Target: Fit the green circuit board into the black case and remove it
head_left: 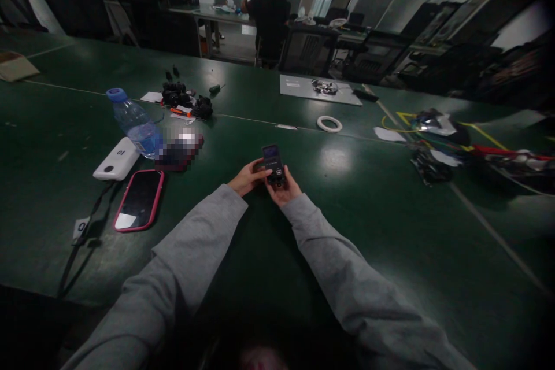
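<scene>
Between both hands, above the green table (347, 225), is a small black handheld device (273, 163) with a dark screen at its upper end. My left hand (250, 178) grips its left side, and the thumb lies across the lower front near the buttons. Fingers of my right hand (287, 189) wrap round its lower end and right edge. Small print on its face is too small to read. A pink-cased phone (139, 199) rests on the table to the left of my hands, beside a white power bank (117, 160) with a cable attached.
A water bottle (136, 124) with a blue cap leans behind the power bank. Black cables (180, 98) and a screwdriver (215, 89) lie farther back. Beyond my hands are a white tape roll (329, 124) and a grey board (299, 87). Wires (433, 156) clutter the right. A person (269, 17) sits opposite.
</scene>
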A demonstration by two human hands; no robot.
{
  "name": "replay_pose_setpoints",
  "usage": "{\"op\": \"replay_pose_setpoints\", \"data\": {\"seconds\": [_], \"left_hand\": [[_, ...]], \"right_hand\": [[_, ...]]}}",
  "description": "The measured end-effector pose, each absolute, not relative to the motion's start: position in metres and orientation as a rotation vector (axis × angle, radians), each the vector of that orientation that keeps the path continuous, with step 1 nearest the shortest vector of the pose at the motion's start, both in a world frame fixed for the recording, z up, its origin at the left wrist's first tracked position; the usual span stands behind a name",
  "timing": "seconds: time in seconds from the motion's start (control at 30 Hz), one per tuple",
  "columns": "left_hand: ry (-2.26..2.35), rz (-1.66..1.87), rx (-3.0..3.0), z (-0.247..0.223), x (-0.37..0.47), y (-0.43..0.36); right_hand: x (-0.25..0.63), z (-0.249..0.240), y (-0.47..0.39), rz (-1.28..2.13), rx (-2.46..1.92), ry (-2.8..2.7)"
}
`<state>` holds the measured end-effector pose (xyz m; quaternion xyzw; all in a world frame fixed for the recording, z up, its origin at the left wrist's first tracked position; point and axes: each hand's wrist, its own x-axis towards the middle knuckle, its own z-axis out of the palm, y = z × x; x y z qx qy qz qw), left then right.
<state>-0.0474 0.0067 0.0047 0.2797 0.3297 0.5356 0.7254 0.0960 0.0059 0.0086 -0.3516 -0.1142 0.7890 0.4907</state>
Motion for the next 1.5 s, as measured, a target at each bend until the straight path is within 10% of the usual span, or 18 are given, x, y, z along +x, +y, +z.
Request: {"op": "replay_pose_setpoints", "data": {"seconds": [0.77, 1.5], "left_hand": [[0.881, 1.255, 0.896, -0.006, -0.059, 0.013], [0.885, 1.216, 0.919, -0.003, -0.061, 0.011]], "right_hand": [[0.103, -0.027, 0.017, 1.290, -0.975, -1.109], [0.106, -0.018, 0.012, 1.481, -0.964, -0.933]]}}
